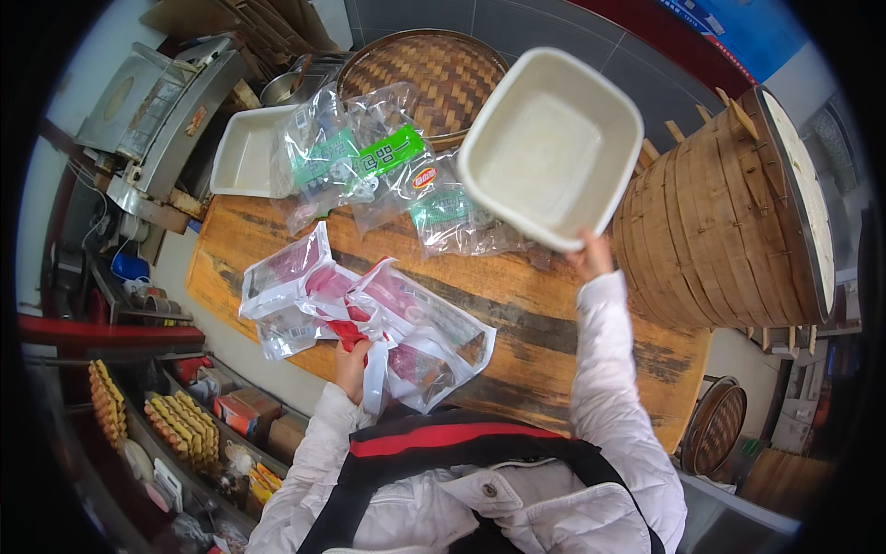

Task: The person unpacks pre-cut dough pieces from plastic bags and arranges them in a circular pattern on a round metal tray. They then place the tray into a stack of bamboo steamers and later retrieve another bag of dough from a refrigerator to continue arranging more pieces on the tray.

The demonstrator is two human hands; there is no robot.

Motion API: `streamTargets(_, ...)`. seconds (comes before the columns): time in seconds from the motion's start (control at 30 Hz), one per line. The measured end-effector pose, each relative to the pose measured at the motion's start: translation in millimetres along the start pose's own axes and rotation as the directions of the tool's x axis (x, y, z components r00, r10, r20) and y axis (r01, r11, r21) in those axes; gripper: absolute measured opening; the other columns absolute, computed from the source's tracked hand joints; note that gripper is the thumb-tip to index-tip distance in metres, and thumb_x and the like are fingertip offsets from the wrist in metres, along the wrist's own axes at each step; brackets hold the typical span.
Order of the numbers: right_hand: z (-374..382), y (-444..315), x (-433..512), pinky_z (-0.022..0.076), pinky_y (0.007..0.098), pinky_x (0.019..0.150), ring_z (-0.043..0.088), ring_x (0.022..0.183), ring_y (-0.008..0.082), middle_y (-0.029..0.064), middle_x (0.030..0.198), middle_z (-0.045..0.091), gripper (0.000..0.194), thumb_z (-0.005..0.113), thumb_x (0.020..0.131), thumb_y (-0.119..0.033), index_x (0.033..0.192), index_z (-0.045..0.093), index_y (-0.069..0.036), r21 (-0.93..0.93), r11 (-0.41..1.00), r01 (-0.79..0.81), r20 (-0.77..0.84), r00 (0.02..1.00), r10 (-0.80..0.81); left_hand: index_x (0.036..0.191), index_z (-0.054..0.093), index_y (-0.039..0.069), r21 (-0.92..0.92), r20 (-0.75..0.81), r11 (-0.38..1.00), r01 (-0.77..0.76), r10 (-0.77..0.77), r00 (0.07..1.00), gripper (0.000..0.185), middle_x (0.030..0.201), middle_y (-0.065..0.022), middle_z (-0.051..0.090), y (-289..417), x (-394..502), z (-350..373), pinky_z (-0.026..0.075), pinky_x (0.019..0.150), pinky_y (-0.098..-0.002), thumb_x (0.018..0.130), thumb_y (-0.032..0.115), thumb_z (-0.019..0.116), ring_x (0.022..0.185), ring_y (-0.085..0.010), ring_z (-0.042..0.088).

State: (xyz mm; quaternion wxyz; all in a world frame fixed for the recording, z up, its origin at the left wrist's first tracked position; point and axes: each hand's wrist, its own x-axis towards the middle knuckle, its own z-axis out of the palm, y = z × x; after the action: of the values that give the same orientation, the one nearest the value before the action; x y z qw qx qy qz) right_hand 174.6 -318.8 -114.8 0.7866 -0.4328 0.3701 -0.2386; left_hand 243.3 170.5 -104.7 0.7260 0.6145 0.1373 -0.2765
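Observation:
My left hand [351,367] grips a bunch of empty-looking clear plastic bags [415,332] with pink print and white edges, low over the near left side of the wooden table [533,360]. My right hand [592,256] holds a square cream plastic basin [554,145] by its near rim, tilted so that its bare inside shows. Between the basin and a second cream plastic tub [242,156] at the back left lie crumpled clear plastic bags [387,156] with green labels; they partly cover that tub.
A tall stack of bamboo steamers [699,221] stands at the table's right. Behind the bags rests a round woven bamboo lid [429,83], with a metal pot [280,88] beside it. Trays of eggs [181,426] sit on a shelf at lower left; a metal appliance [180,118] stands back left.

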Motion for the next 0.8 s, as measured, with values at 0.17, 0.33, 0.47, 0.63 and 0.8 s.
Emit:
streamTargets(0.17,-32,-70,125,0.0538,0.0398,0.066,0.061,0.088,0.0311,0.0186,0.107,0.057,0.044,0.055,0.085,-0.025,0.121,0.044,-0.001,-0.249,0.964,-0.091,-0.160,0.986,0.052,0.090,0.056,0.010,-0.048,-0.062,0.998,-0.026,0.023,0.998,0.013,0.080,0.0021,0.056,-6,-6,3,0.043,0.060,-0.0253,0.080,0.003,0.057,0.067,-0.0089,0.053)
streamTargets(0.33,-59,-55,210,0.0569,0.0325,0.056,0.064,0.081,0.0295,0.0203,0.103,0.059,0.048,0.055,0.086,-0.024,0.125,0.042,0.001,-0.324,0.916,-0.236,-0.238,0.958,0.162,0.092,0.057,0.009,-0.045,-0.129,0.998,-0.048,0.042,0.991,0.014,0.081,0.0016,0.057,-8,-15,-1,0.044,0.061,-0.0255,0.080,0.003,0.057,0.069,-0.0095,0.054)
streamTargets(0.47,-69,-20,190,0.0526,0.0275,0.048,0.063,0.068,0.0230,0.0173,0.099,0.061,0.041,0.054,0.089,-0.027,0.122,0.045,-0.004,0.142,0.976,-0.162,-0.187,0.964,0.188,0.092,0.057,0.009,-0.029,-0.146,1.000,0.005,-0.009,0.989,0.014,0.080,0.0019,0.057,-5,-23,-4,0.045,0.059,-0.0257,0.080,0.003,0.057,0.067,-0.0096,0.054)
streamTargets(0.63,-12,74,81,0.0500,0.0280,0.064,0.059,0.070,0.0192,0.0075,0.079,0.059,0.024,0.056,0.088,-0.026,0.101,0.052,-0.006,-0.184,0.979,-0.086,-0.174,0.983,0.053,0.094,0.058,0.009,-0.051,-0.128,0.998,-0.034,0.027,0.991,0.015,0.080,0.0018,0.059,6,-27,1,0.045,0.059,-0.0258,0.080,0.003,0.057,0.067,-0.0094,0.055)
streamTargets(0.8,109,156,15,0.0330,0.0476,0.102,0.041,0.124,0.0317,0.0197,0.134,0.042,0.061,0.062,0.079,-0.023,0.134,0.040,-0.009,-0.710,-0.033,0.703,0.701,0.701,-0.133,0.098,0.058,0.008,-0.006,-0.106,0.997,-0.075,0.074,0.992,0.021,0.084,-0.0001,0.062,28,-41,-9,0.047,0.062,-0.0258,0.078,0.001,0.056,0.070,-0.0106,0.059)
